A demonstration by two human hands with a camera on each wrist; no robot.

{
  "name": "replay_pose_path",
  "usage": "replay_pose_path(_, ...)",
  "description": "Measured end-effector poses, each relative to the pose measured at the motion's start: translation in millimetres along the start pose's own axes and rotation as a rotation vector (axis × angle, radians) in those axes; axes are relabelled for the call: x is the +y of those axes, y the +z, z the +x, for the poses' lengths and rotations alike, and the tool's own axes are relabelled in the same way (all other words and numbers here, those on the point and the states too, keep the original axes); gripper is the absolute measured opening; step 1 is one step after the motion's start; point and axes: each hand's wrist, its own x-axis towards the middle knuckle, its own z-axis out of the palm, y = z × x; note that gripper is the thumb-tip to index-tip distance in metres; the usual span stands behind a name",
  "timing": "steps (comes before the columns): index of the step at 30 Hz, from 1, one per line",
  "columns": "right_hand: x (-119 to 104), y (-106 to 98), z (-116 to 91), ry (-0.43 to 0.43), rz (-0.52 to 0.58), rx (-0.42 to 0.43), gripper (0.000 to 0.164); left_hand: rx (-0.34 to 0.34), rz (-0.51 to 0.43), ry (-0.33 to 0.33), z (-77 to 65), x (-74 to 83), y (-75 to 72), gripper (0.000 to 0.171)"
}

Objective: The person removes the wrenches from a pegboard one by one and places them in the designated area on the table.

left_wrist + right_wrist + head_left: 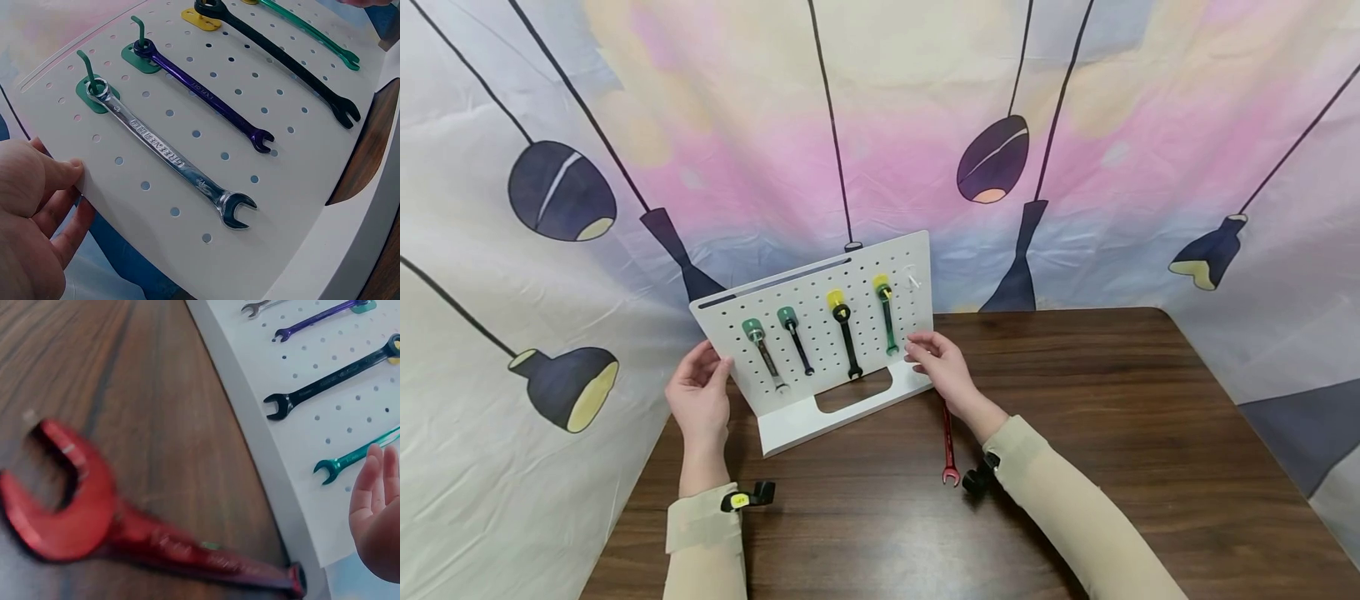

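A white pegboard stand (pixel 790 423) stands tilted on the table. My left hand (pixel 700 392) pinches its left edge, thumb on the front face and fingers behind. From green hooks hang a silver wrench (pixel 162 150) and a purple wrench (pixel 209 97); a black wrench (pixel 847 342) and a green wrench (pixel 888 321) hang from yellow ones. My right hand (pixel 951 371) is at the board's right edge, its loosely extended fingers overlapping the front beside the green wrench's lower end. Below that hand, a red wrench (pixel 187 550) lies on the table, partly hidden in the head view.
A clear hook (pixel 912 277) at the board's upper right carries no wrench. The brown wooden table (pixel 1075 400) extends to the right and toward me. Behind it hangs a cloth (pixel 737 125) printed with lamps. Small cameras (pixel 752 497) are strapped at both wrists.
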Motion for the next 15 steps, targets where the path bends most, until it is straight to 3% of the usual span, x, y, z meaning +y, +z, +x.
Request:
replay_pose_path(7, -10, 10, 10, -0.059, -0.005, 0.034, 0.036, -0.011, 0.006, 0.005, 1.4, -1.9, 4.2, 0.037)
replay_pose_path(15, -12, 25, 17, -0.099, -0.017, 0.009, 0.044, 0.008, -0.026, -0.017, 0.3, -4.1, -0.4, 0.036)
